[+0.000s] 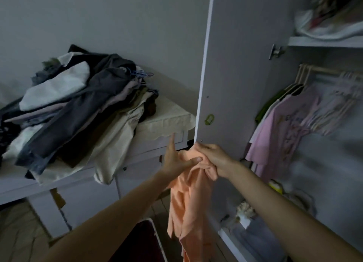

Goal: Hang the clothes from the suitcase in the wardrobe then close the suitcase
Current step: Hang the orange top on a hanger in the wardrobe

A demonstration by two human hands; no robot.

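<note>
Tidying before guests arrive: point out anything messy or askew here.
The heap of dark and pale clothes on the white dresser is untidy, with a cream garment drooping over its front edge.

door (233, 69) edge touches hands' path | rail (322, 70) crowded with shirts (282, 128) | open gap below shirts, right

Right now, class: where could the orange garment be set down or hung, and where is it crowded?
Free: the cream cloth corner of the dresser top, between the clothes pile and wardrobe door. On the rail, hangers are packed together. The top shelf is full. Both hands hold the orange garment.
</note>
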